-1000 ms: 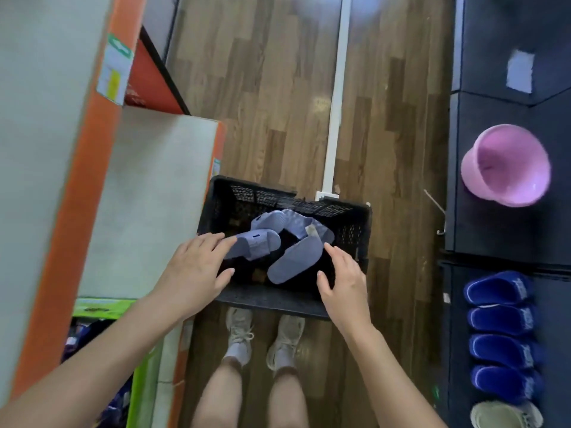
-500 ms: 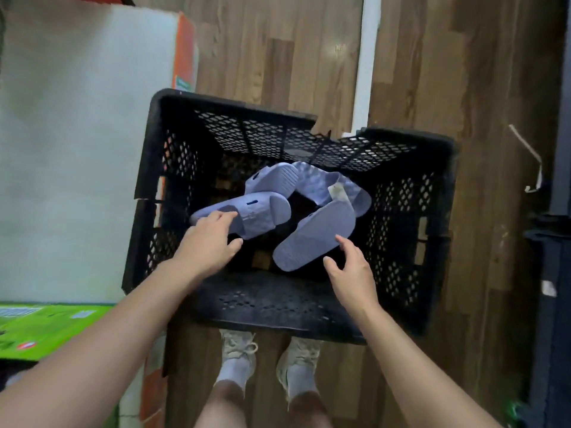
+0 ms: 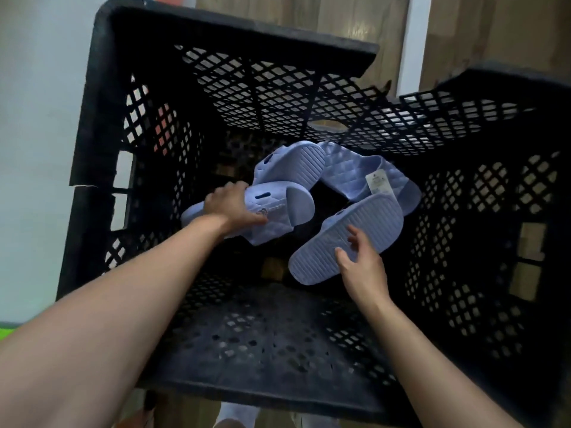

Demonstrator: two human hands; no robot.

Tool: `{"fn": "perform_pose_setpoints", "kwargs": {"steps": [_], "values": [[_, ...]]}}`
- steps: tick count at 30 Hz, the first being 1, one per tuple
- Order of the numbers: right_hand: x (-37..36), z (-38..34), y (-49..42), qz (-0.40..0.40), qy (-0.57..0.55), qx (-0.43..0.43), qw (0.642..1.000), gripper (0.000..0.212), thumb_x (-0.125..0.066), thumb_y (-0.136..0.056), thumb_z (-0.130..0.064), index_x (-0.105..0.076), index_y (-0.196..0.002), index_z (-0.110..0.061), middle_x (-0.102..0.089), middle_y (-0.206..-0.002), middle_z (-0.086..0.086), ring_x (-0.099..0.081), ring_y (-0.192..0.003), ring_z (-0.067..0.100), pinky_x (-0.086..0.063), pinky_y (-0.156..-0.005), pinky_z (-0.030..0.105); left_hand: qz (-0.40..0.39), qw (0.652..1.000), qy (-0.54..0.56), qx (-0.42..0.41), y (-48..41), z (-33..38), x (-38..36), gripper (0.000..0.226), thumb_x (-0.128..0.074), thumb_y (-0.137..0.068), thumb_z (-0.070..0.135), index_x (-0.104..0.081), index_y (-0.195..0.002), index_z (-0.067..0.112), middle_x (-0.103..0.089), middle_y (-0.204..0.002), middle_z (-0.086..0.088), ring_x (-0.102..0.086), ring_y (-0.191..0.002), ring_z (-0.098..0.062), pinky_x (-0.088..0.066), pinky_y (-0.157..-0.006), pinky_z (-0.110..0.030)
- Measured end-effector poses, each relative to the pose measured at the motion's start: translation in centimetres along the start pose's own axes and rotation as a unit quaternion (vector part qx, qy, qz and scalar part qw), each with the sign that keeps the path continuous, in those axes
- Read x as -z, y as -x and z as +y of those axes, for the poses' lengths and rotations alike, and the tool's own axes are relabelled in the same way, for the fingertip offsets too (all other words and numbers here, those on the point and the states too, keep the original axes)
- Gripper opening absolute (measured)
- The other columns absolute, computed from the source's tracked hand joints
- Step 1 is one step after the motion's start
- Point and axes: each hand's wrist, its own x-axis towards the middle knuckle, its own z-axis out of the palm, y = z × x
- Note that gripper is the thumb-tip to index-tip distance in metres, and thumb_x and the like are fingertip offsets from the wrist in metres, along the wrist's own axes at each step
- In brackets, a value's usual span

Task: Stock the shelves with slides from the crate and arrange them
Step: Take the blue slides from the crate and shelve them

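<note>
Deep in the crate [image 3: 102, 88], the left hand [image 3: 230, 205] grips one lilac slide [image 3: 287, 208]; the right hand [image 3: 361, 264], fingers spread, touches a sole-up slide [image 3: 364, 223]. Probably light, bendy foam: take it by the strap.

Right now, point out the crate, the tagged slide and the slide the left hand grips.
crate [image 3: 234, 28]: head view, far rim.
tagged slide [image 3: 349, 171]: head view, quilted strap.
gripped slide [image 3: 273, 206]: head view, strap, beside the left hand [image 3: 230, 205].
</note>
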Motion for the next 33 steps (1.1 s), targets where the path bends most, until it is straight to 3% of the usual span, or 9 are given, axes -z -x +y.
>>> {"fn": "perform_pose_setpoints", "kwargs": {"steps": [6, 11, 15, 19, 23, 27, 30, 33], "values": [[-0.3, -0.2, -0.8, 0.007, -0.006, 0.013, 1.0, 0.042, -0.05, -0.093, -0.02, -0.041, -0.134, -0.022, -0.048, -0.135, 0.0, -0.044, -0.122, 0.013, -0.036, -0.092, 0.025, 0.069, 0.996, 0.063, 0.0, 1.7, -0.5, -1.8, 0.061, -0.076, -0.066, 0.037, -0.045, -0.111, 0.01, -0.051, -0.113, -0.009, -0.051, -0.104, -0.03, -0.042, -0.08, -0.038], [-0.5, -1.0, -0.9, 0.002, -0.014, 0.015, 1.0, 0.042, -0.05, -0.093, -0.019, -0.042, -0.135, -0.021, -0.049, -0.135, 0.0, -0.044, -0.123, 0.013, -0.038, -0.095, 0.028, 0.116, 0.953, 0.274, 0.057, 4.7, -2.8, -1.7, 0.043, -0.078, -0.069, 0.033, -0.048, -0.093, 0.013, -0.056, -0.082, 0.005, -0.053, -0.073, -0.012, -0.037, -0.056, -0.024], [-0.6, -2.5, -1.5, 0.005, -0.016, 0.034, 0.999, 0.042, -0.05, -0.093, -0.017, -0.044, -0.134, -0.022, -0.05, -0.133, 0.0, -0.045, -0.122, 0.013, -0.035, -0.095, 0.025, 0.17, 0.902, 0.389, 0.076, 7.3, -3.7, 0.4, 0.039, -0.078, -0.071, 0.025, -0.053, -0.098, 0.01, -0.061, -0.087, -0.001, -0.056, -0.08, -0.015, -0.04, -0.061, -0.019], [-1.2, -4.0, -2.6, 0.009, -0.039, 0.04, 0.998, 0.041, -0.053, -0.092, -0.017, -0.046, -0.132, -0.021, -0.053, -0.123, -0.001, -0.048, -0.112, 0.009, -0.036, -0.09, 0.024, 0.189, 0.863, 0.464, 0.072, 9.8, -4.3, 3.0, 0.057, -0.071, -0.047, 0.057, -0.054, -0.089, 0.023, -0.064, -0.085, 0.009, -0.06, -0.075, -0.005, -0.044, -0.064, -0.019], [-2.1, -5.5, -5.1, -0.013, -0.084, 0.003, 0.996, 0.049, -0.057, -0.09, -0.018, -0.041, -0.136, -0.015, -0.051, -0.118, 0.002, -0.051, -0.11, 0.016, -0.037, -0.086, 0.025, 0.194, 0.871, 0.444, 0.082, 10.8, -4.7, 3.6, 0.065, -0.066, -0.041, 0.062, -0.053, -0.092, 0.022, -0.063, -0.085, 0.011, -0.06, -0.076, -0.002, -0.043, -0.062, -0.017], [-3.4, -7.0, -8.4, -0.041, -0.152, -0.054, 0.986, 0.05, -0.06, -0.088, -0.015, -0.04, -0.134, -0.011, -0.055, -0.115, 0.007, -0.053, -0.106, 0.02, -0.042, -0.094, 0.032, 0.184, 0.883, 0.422, 0.095, 10.8, -4.9, 2.4, 0.062, -0.068, -0.052, 0.047, -0.053, -0.103, 0.014, -0.061, -0.086, 0.012, -0.058, -0.08, -0.002, -0.041, -0.062, -0.016], [-4.7, -7.9, -10.4, -0.065, -0.211, -0.094, 0.971, 0.03, -0.061, -0.088, -0.011, -0.05, -0.116, -0.007, -0.059, -0.09, -0.001, -0.056, -0.081, 0.011, -0.047, -0.074, 0.025, 0.157, 0.863, 0.47, 0.1, 10.8, -5.7, 1.3, 0.069, -0.067, -0.048, 0.059, -0.056, -0.103, 0.018, -0.065, -0.092, 0.01, -0.062, -0.088, -0.006, -0.046, -0.071, -0.023], [-6.4, -7.8, -11.8, -0.054, -0.246, -0.127, 0.959, 0.036, -0.066, -0.084, -0.014, -0.054, -0.116, -0.005, -0.061, -0.101, 0.006, -0.057, -0.081, 0.015, -0.041, -0.059, 0.023, 0.126, 0.838, 0.523, 0.096, 10.7, -6.4, 0.7, 0.075, -0.064, -0.052, 0.064, -0.06, -0.111, 0.019, -0.069, -0.106, 0.002, -0.064, -0.1, -0.017, -0.049, -0.091, -0.041]]}}
